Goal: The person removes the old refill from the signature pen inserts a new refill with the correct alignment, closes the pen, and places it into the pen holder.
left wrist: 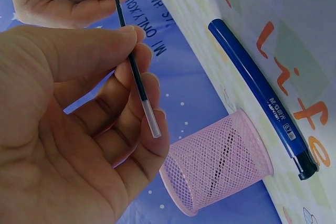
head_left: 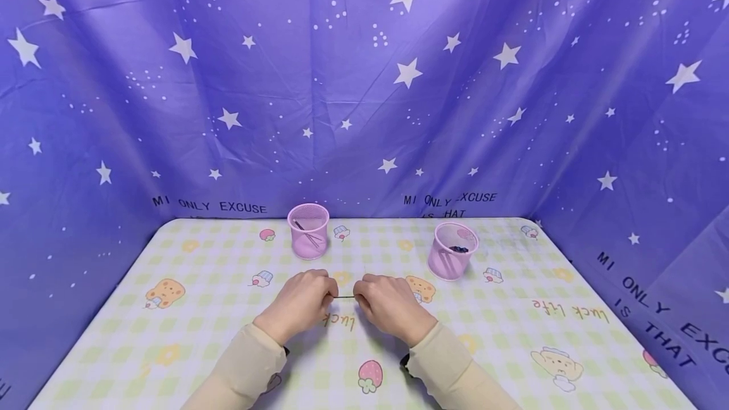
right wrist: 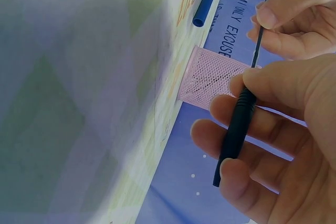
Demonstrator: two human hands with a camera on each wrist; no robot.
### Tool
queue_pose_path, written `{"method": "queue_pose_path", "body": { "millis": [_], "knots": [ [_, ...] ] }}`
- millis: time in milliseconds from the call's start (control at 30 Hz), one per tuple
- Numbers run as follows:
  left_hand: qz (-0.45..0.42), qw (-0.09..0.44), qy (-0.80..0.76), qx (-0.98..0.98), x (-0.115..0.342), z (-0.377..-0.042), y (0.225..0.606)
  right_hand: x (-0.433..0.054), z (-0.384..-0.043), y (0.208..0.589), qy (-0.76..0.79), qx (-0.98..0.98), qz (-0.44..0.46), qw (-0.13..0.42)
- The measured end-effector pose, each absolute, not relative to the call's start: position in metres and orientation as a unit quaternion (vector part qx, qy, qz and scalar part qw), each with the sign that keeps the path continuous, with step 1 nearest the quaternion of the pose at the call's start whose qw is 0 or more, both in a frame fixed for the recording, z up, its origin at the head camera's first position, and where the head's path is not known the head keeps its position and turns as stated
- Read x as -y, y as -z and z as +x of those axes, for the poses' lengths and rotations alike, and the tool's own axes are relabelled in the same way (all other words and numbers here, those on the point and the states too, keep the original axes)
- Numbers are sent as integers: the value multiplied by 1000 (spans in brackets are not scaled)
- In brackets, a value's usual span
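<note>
Pen refill [left wrist: 137, 74], thin and dark with a clear tail end, stretches sideways between a person's two hands, which hold it just above a patterned tabletop. The left hand [head_left: 304, 301] pinches the refill between thumb and fingertips, and the clear end pokes out past those fingers. The right hand [head_left: 393, 305] grips a black ribbed pen grip [right wrist: 239, 124], its fingers curled round it; the refill runs out of this piece toward the left hand. The hands are near each other, with a narrow gap that only the refill bridges.

A blue pen barrel [left wrist: 257, 87] with a black end lies on the tabletop near the left hand, not touching it; the forward view does not show it.

Straight ahead of the left hand stands a pink mesh cup [head_left: 297, 247] with thin sticks [head_left: 307, 236] leaning inside. Ahead and to the right of the right hand is a second pink mesh cup [head_left: 450, 267], with small dark items [head_left: 459, 249] in it. Both are upright and apart from the hands, with room between them.

The table [head_left: 512, 328] spreads widely outward from each hand. Its far edge runs behind the cups, backed by a purple star-printed curtain [head_left: 342, 81], which also rises beyond both side edges.
</note>
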State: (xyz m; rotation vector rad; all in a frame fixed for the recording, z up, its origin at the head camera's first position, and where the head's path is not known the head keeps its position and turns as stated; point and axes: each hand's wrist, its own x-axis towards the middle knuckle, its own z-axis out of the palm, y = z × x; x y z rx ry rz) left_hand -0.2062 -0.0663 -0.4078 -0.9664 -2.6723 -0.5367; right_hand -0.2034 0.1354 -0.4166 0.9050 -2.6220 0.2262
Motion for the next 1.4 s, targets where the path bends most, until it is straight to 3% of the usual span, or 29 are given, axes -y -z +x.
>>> {"method": "queue_pose_path", "body": {
  "millis": [700,1400],
  "knots": [
    [-319,134,180,921,74,-210,404,-137,-205,414,-77,929,308,192],
    [-271,103,186,939,82,-216,405,-136,-202,414,-81,927,313,192]
  ]
}}
